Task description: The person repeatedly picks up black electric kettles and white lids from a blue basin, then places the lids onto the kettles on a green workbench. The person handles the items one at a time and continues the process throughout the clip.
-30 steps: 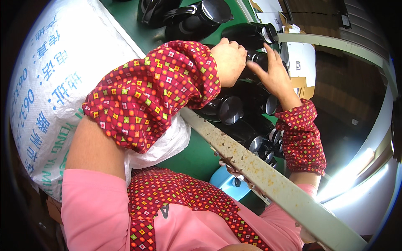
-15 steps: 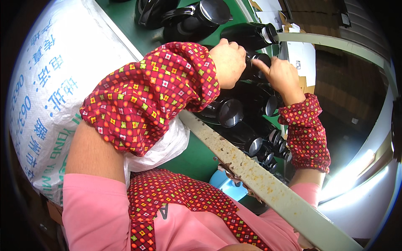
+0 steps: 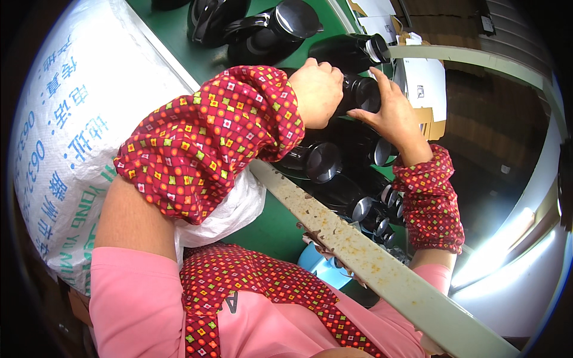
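Note:
Several glossy black jugs with round lids lie or stand close together around my hands. My left hand point(image 3: 319, 93) is curled closed at the side of one black jug point(image 3: 361, 93), with its fingertips hidden behind the knuckles. Around the lid end of that same jug, my right hand point(image 3: 395, 116) has its thumb and fingers spread apart. The thumb tip is by the lid's near edge, and a fingertip is by its far edge. Whether they press on it is hard to see. Both forearms wear red patterned sleeve covers.
A pale, rusty metal rail point(image 3: 370, 253) crosses in front of me. To the left bulges a white woven sack point(image 3: 77, 137). More black jugs point(image 3: 292, 24) are on the green surface point(image 3: 161, 30) beyond. Cardboard pieces point(image 3: 427, 89) are at the right, and a light-blue container point(image 3: 322, 265) is below the rail.
My right hand has opened wider, its thumb moving off the lid's top to its near edge. My left hand stays at the jug, shifting slightly left in the view.

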A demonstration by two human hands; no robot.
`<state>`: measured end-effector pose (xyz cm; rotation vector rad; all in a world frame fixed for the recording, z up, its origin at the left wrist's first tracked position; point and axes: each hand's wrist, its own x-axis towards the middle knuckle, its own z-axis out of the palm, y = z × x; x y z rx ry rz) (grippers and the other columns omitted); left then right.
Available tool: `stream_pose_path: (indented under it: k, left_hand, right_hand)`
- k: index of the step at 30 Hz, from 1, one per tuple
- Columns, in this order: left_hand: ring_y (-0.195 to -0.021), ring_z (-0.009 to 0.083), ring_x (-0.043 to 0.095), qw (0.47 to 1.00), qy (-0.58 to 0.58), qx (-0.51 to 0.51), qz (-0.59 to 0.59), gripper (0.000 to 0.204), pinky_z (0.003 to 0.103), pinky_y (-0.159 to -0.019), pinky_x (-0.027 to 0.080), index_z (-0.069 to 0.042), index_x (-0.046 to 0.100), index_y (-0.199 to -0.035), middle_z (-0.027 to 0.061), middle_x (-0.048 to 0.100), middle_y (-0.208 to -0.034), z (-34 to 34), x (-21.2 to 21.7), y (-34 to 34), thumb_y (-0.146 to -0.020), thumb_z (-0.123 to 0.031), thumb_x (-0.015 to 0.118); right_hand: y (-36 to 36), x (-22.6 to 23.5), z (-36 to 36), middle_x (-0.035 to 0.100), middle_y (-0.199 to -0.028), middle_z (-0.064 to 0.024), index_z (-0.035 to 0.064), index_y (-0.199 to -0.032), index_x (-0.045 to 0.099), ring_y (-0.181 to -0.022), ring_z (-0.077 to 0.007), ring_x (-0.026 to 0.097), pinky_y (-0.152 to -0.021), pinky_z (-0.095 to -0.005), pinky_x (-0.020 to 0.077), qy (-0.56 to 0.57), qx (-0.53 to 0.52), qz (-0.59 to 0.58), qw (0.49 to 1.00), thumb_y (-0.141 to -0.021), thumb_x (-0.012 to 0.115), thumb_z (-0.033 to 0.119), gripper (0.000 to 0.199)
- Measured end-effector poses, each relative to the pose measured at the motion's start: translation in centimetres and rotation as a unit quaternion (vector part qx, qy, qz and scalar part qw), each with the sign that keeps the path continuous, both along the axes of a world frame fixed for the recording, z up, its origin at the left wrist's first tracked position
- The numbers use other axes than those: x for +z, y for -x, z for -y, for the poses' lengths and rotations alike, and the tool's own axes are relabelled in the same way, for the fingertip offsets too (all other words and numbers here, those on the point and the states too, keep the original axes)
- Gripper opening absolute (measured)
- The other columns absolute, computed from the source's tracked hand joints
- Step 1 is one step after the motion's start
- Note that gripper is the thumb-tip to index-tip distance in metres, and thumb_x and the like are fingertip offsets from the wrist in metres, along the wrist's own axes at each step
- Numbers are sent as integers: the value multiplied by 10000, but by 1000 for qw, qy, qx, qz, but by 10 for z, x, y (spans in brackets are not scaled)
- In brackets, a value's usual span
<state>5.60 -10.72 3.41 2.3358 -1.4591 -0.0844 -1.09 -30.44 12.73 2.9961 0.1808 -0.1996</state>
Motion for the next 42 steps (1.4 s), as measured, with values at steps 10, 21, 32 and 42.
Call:
stream_pose_path:
  k: [10, 21, 32, 42]
  left_hand:
    - [-1110, 269, 628, 1000, 1, 0, -9, 612, 390, -909, 506, 100, 625, -1274, 147, 652, -1196, 3, 3, 3, -788, -246, 759]
    - [-1096, 265, 629, 1000, 1, -3, 13, 580, 387, -895, 506, 95, 641, -1254, 135, 654, -1194, -1, -3, 4, -792, -242, 740]
    - [-1114, 272, 624, 1000, -16, -14, -18, 630, 391, -911, 503, 104, 614, -1312, 148, 647, -1234, -3, -2, 2, -786, -220, 740]
    - [-1098, 264, 624, 1000, 3, -11, 4, 580, 380, -885, 505, 98, 644, -1259, 135, 646, -1188, -7, -6, 6, -780, -215, 734]
  right_hand:
    - [-13, -13, -15, 694, -1104, -332, -54, -1322, 580, -1010, -454, 714, -861, -491, 585, 50, -224, -52, 972, -892, 757, 502, 725]
    - [-6, 0, 11, 520, -1497, -214, 103, -1411, 573, -1363, -432, 511, -1104, -467, 497, 19, 190, -101, 976, -685, 801, -22, 772]
    - [-10, -5, -10, 552, -1439, -293, 58, -1446, 530, -1252, -452, 605, -1004, -462, 544, -44, -160, -114, 980, -850, 838, 330, 724]
    - [-27, 11, -26, 478, -1528, -274, 97, -1465, 517, -1287, -426, 590, -1020, -454, 544, 75, -177, -170, 967, -810, 856, 227, 749]
